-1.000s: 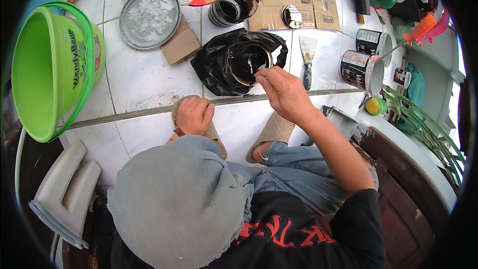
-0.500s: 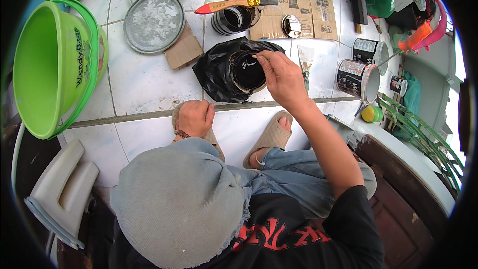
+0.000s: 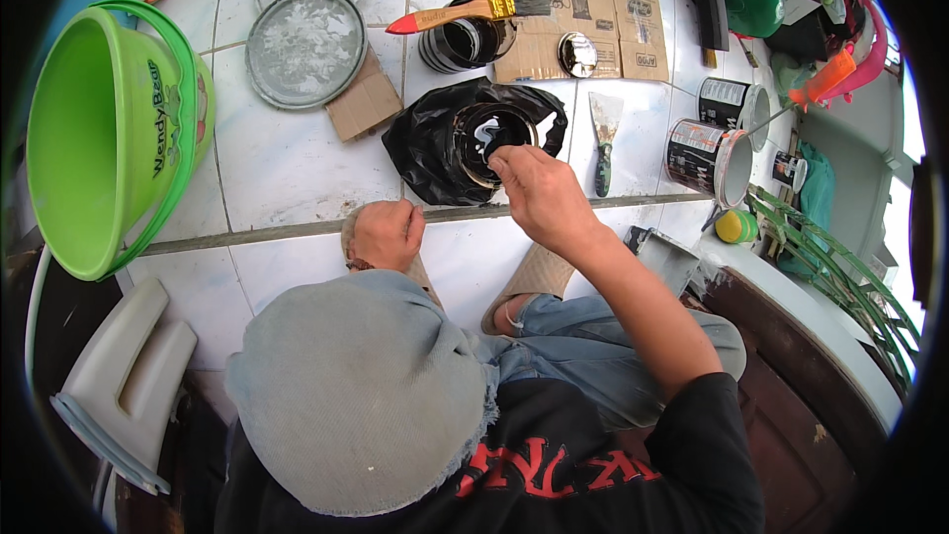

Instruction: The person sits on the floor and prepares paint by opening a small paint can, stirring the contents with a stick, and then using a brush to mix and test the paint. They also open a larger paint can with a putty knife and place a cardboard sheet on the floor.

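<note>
An open can of glossy dark liquid [image 3: 493, 129] stands on a crumpled black plastic bag [image 3: 423, 150] on the tiled ledge. Over the can's near rim, my right hand [image 3: 546, 196] is closed in a pinch on a thin stick; the fingers hide nearly all of it. My left hand [image 3: 386, 235] is curled into a fist above my left slipper, with nothing showing in it. Behind the bag, a paintbrush [image 3: 474, 10] with a red-tipped wooden handle lies across a second dark-coated can [image 3: 450, 47]. To the right of the bag lies a scraper [image 3: 604, 143].
A green bucket [image 3: 79, 148] stands at the left, near two round grey lids [image 3: 304, 47]. Flattened cardboard [image 3: 544, 40] with a small shiny lid [image 3: 577, 55] lies at the back. Tipped paint cans [image 3: 707, 158] are at the right; a grey stool [image 3: 129, 376] is at lower left.
My right hand has moved down and slightly left, from above the can's right side to its near rim. The liquid's reflections have shifted. My left hand has stayed put.
</note>
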Demonstrator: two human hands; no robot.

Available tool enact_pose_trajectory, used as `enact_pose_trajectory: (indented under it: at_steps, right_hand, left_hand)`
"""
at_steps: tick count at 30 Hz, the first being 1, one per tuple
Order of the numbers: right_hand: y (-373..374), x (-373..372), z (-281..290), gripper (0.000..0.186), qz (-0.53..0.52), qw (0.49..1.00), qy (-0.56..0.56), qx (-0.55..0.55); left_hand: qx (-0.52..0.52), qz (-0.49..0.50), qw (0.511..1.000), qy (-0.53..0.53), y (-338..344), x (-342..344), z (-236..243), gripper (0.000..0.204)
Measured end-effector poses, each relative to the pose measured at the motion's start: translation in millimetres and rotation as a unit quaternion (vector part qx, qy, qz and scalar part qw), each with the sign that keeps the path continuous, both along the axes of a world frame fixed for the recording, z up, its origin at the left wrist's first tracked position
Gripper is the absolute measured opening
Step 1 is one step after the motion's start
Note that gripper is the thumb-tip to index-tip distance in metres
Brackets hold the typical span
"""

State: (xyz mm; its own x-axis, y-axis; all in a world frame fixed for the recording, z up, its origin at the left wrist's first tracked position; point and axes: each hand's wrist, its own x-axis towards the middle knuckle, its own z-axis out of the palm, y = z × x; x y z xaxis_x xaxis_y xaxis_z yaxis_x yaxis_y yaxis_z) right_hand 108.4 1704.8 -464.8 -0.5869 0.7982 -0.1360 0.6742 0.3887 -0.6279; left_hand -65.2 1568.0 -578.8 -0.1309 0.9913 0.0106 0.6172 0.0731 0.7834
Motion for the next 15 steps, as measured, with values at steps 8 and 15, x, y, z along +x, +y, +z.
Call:
enact_pose_trajectory:
  at_steps: [8,15]
  right_hand:
    - [8,10,-1,0.011,-0.065,0.995,-0.06,0.042]
    - [20,-2,1,0.008,-0.103,0.988,-0.025,0.115]
  left_hand:
    - [-0.001,-0.017,1.0,0.004,-1,-4,-3,0.02]
    - [-0.009,-0.01,1.0,0.011,-2,-4,-7,0.022]
